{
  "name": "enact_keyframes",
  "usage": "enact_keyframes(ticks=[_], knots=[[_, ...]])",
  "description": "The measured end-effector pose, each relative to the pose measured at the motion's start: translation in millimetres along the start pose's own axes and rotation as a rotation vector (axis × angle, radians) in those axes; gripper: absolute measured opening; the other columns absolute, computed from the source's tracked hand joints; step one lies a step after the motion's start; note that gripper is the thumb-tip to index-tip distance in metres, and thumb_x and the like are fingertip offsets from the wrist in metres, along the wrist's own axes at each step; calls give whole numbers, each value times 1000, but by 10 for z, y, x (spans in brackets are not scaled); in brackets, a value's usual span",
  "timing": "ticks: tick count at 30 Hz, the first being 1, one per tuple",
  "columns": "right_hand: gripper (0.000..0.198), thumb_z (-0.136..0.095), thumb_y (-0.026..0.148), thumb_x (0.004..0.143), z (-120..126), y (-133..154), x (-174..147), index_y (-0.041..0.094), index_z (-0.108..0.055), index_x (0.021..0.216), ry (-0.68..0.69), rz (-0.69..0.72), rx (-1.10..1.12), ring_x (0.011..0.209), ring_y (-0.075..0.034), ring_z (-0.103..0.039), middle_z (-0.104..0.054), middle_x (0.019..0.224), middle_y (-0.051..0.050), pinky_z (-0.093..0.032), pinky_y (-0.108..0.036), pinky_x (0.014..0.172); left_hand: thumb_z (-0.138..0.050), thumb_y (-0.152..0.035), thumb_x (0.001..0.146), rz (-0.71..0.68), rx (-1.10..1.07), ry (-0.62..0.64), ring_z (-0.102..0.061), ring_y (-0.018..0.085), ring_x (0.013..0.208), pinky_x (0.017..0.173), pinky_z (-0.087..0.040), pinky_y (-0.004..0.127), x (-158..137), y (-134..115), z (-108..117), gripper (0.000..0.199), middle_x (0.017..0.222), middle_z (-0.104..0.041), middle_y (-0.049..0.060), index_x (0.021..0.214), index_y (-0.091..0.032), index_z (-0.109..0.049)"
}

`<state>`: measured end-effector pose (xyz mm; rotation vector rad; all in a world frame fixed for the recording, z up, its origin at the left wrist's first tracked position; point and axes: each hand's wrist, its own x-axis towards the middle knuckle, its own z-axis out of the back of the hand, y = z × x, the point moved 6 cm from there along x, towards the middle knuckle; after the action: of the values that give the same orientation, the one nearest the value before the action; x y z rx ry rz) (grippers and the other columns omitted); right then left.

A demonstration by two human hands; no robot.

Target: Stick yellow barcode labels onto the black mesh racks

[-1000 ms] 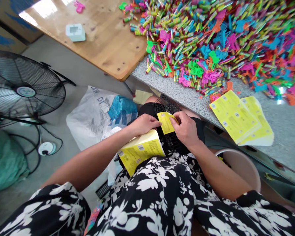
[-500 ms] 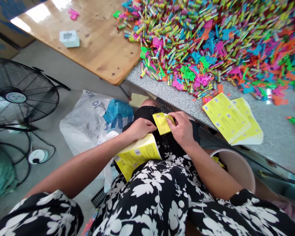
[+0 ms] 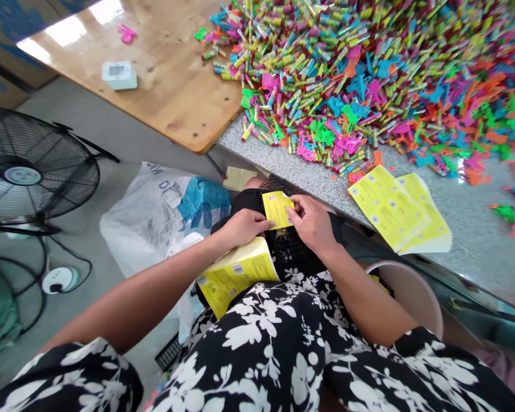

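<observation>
A small yellow printed label (image 3: 278,209) is spread between my two hands above my lap. My right hand (image 3: 312,224) pinches its right edge between thumb and fingers. At the lower left corner, my left hand (image 3: 245,228) has its thumb and fingertips closed on the label. Beneath my left wrist, a larger yellow printed sheet (image 3: 240,270) with a white back lies bent over my lap. What lies under my left palm is hidden.
A grey speckled table (image 3: 476,229) bears a heap of colourful plastic pieces and small tubes (image 3: 317,74), plus yellow label sheets (image 3: 388,209). A wooden table (image 3: 167,74) holds a white device (image 3: 119,76). Nearby are a bucket (image 3: 424,297), plastic bag (image 3: 129,217) and fan (image 3: 34,171).
My right hand has brought the small label slightly left and turned it flatter. My left fingertips now meet its lower left corner. The larger sheet stays on my lap.
</observation>
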<state>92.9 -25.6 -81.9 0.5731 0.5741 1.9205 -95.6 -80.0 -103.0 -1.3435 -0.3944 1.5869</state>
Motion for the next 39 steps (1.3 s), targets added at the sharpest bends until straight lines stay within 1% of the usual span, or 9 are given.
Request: enact_keyframes(ticks=[4,9,13,17,24,27,33,37,39], knots=[[25,-63,31,98,-23,-16,34,20,-71,119,30,-31,1,85,-22,-65,-67,88,-3,-49,-35,83,-80,-64,78,10,-11,-1,-40,11,42,43,-24,27,53,45,-6,50,49,-57,-2,59,-19,-68],[54,-69,39,93,26,-81,102,17,-63,142,-51,-133,3,90,-25,-66,-69,91,-5,-53,-40,90,-80,-62,79,-13,-33,11,-39,11,43,44,-24,27,47,90,9,49,49,-56,-2,59,-19,-68],[43,-71,47,91,50,-98,203,17,-74,122,4,-145,112,92,-24,-68,-73,102,-9,-54,-39,89,-74,-56,85,-118,-24,24,-45,11,47,47,-29,26,9,98,8,44,56,-63,0,63,-18,-70],[38,-69,58,92,36,-43,303,21,-74,97,185,-164,341,76,-18,-63,-73,86,-2,-49,-30,70,-70,-50,89,-200,23,26,-45,11,50,51,-31,25,-23,92,-2,43,57,-65,-1,62,-18,-68],[69,-52,85,91,19,-47,358,21,-58,67,208,-302,513,54,-13,-42,-49,57,3,-29,-29,51,-74,-51,88,-218,-20,73,-49,10,53,54,-34,23,-85,76,19,41,62,-69,0,66,-17,-70],[69,-51,87,91,27,-42,278,22,-60,72,241,-319,579,50,-13,-42,-50,55,4,-31,-28,50,-76,-55,86,-179,-80,66,-44,9,50,51,-31,23,-117,81,82,46,57,-64,0,63,-16,-68],[56,-66,73,91,75,8,15,18,-66,79,543,-270,573,48,-10,-49,-57,56,4,-34,-23,46,-79,-57,83,-93,-273,144,-38,7,43,44,-24,23,-94,110,113,46,51,-56,-3,65,-17,-64],[50,-82,54,85,92,34,-148,19,-68,118,697,-300,891,53,-8,-53,-72,87,1,-43,-20,45,-81,-54,83,-141,-379,141,-43,8,49,47,-28,21,-64,62,125,41,59,-62,-1,74,-17,-66],[53,-86,47,81,111,57,-197,21,-67,123,694,-286,1018,57,-7,-54,-74,98,-1,-45,-19,47,-83,-52,81,-177,-402,153,-46,8,52,49,-31,20,-79,-2,129,39,61,-63,-1,78,-17,-66]])
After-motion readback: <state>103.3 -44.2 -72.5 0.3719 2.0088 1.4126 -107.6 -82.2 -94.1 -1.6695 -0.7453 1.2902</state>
